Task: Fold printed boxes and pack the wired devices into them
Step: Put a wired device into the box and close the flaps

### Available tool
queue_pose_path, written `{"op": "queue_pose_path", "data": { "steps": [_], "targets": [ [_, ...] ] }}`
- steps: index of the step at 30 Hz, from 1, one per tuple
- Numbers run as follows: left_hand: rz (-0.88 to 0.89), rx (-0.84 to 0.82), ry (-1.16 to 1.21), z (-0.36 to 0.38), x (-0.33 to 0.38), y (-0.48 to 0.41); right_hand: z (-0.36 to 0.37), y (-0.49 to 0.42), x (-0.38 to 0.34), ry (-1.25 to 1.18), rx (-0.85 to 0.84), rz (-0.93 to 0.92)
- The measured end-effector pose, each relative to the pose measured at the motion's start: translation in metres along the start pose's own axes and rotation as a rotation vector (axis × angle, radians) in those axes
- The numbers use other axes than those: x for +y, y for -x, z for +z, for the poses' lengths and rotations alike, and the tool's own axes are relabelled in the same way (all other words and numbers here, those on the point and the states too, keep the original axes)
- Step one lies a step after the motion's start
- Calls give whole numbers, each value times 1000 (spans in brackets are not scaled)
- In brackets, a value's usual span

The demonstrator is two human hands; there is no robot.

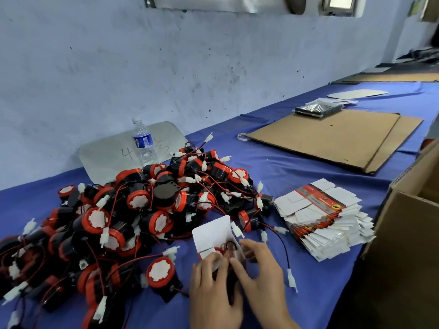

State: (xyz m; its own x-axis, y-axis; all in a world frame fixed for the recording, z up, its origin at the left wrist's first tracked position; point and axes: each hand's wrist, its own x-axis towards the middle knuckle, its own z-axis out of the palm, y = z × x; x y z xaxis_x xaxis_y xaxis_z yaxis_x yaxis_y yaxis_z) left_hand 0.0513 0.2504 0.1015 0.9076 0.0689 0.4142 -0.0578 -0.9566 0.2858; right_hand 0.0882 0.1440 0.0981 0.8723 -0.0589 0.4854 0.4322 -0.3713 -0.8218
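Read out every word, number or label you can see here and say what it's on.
"4": handwritten on the grey rounded sheet by the wall.
Scribble beside it on that sheet: not legible.
Blue label of the clear plastic water bottle: too blurred to read.
Print on the stack of flat white cardboard boxes: too small to read.

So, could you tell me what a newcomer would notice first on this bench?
The tangled heap of red-and-black wired devices on the left half of the blue table grabs the eye first. Next, at the near edge, the left hand and right hand work at a small white box with a device inside it. To their right lies a fanned stack of flat printed boxes.
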Motion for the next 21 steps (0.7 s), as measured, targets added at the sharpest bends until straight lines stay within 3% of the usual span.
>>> {"op": "queue_pose_path", "data": {
  "steps": [15, 17, 21],
  "targets": [
    [30, -4, -126, -6, 18, -6, -1, -2, 6, -72, -50, -13],
    [22, -15, -34, -8, 15, -4, -1, -2, 7, -114, -86, 33],
    [-106, 192, 287, -12, 1, 0, 0, -5, 8, -131, -158, 120]
  ]
}}
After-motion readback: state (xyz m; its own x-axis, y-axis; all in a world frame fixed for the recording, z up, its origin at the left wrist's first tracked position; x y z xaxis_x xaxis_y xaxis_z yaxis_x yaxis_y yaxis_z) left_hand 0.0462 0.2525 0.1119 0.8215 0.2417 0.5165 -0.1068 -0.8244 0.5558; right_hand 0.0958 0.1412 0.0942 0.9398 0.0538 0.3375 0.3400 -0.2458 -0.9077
